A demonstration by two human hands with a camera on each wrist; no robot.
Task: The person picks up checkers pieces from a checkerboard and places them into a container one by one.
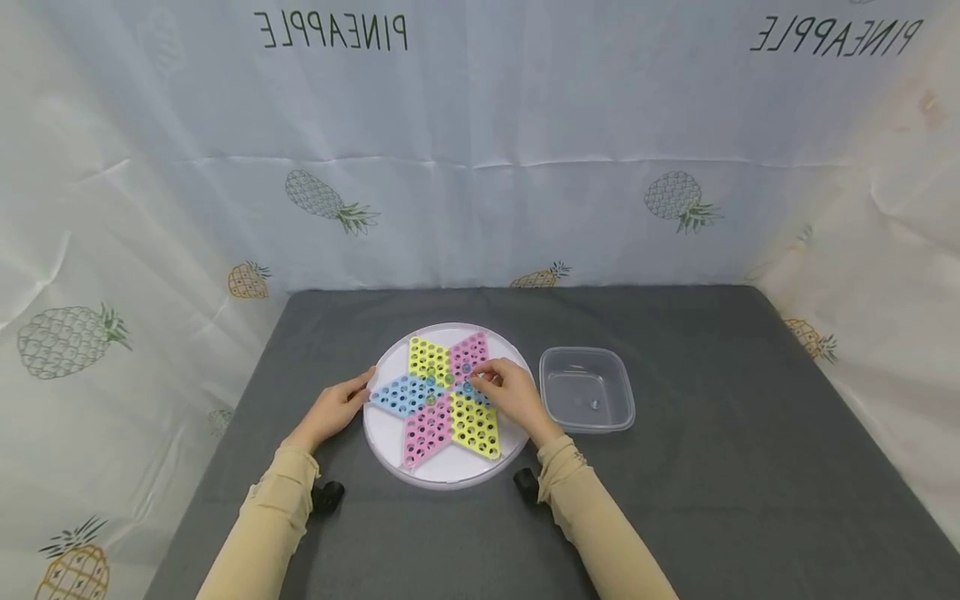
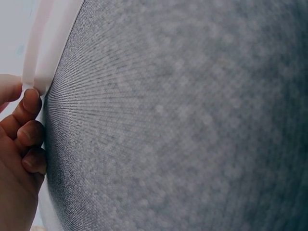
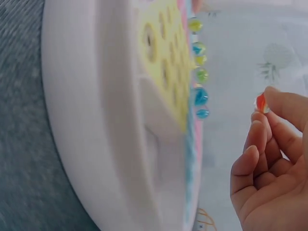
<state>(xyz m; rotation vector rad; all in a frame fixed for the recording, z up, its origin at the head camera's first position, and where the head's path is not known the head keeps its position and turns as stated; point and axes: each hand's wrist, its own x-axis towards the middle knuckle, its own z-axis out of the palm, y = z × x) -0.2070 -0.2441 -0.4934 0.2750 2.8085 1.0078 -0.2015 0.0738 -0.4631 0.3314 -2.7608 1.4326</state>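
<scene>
A round white Chinese checkers board (image 1: 386, 446) lies on the table, with a star of yellow, pink and blue holed sections. Several blue and green glass marbles (image 3: 200, 96) sit in its holes around the middle. My left hand (image 1: 335, 408) grips the board's left rim between thumb and fingers; in the left wrist view the bent fingers (image 2: 30, 132) show at the rim's side. Over the right part of the star, my right hand (image 1: 516, 397) pinches a clear marble with a red-orange swirl (image 3: 261, 103). The right wrist view shows that marble raised off the board.
To the right of the board stands a clear plastic container (image 1: 587, 352) with a small marble (image 1: 596, 405) inside. A dark grey cloth (image 1: 712, 467) covers the table. Behind it hangs a pineapple-print curtain (image 1: 480, 225).
</scene>
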